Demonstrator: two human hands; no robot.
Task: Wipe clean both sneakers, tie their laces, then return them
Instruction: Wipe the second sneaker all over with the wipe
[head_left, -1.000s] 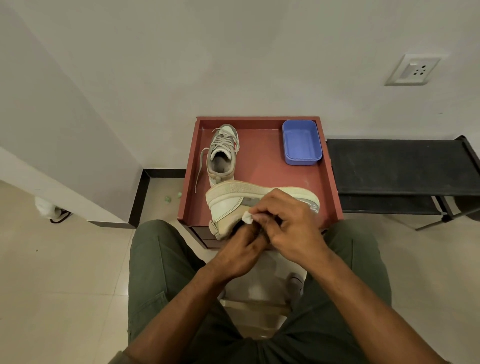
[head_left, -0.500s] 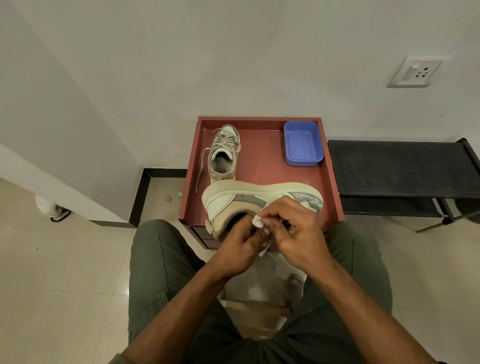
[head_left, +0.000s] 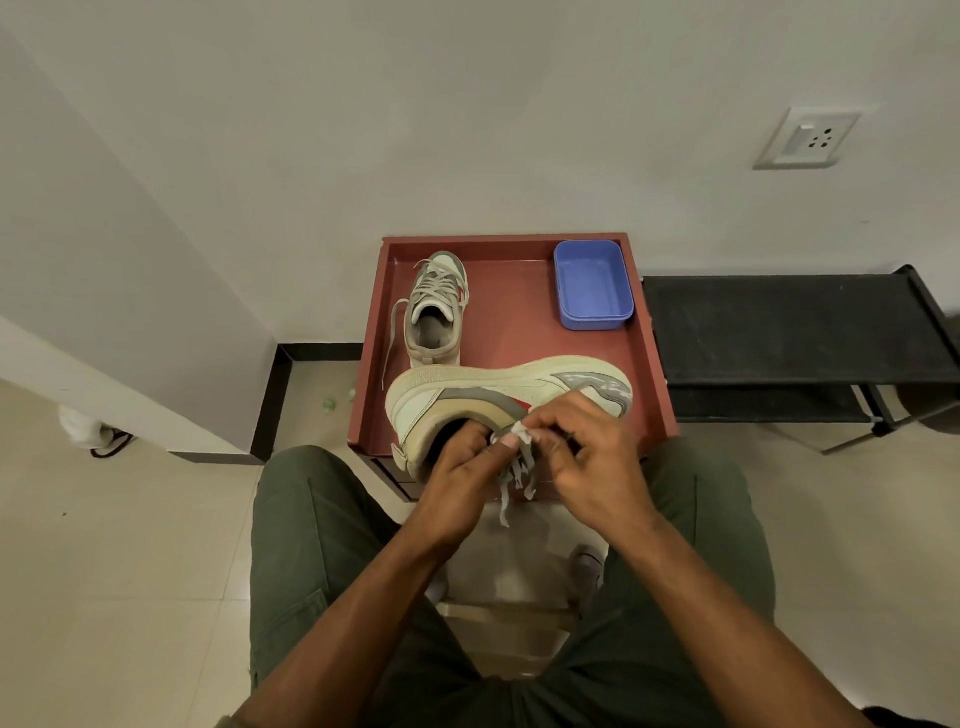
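Note:
A beige and grey sneaker (head_left: 483, 395) lies on its side at the near edge of the red tray (head_left: 644, 364), sole toward the wall. My left hand (head_left: 457, 478) grips its collar, fingers inside the opening. My right hand (head_left: 587, 457) pinches a small white wipe (head_left: 519, 431) against the lace area. Loose laces (head_left: 514, 483) hang down between my hands. The second sneaker (head_left: 435, 312) stands upright at the tray's back left, laces untied, one trailing over the left rim.
A blue plastic box (head_left: 592, 291) sits at the tray's back right. A black bench (head_left: 789, 332) stands to the right of the tray. The wall is close behind. My knees in green trousers flank the tray's near edge.
The sneaker has rolled so more of its side shows. My right hand with the wipe has slid from the side panel down to the laces.

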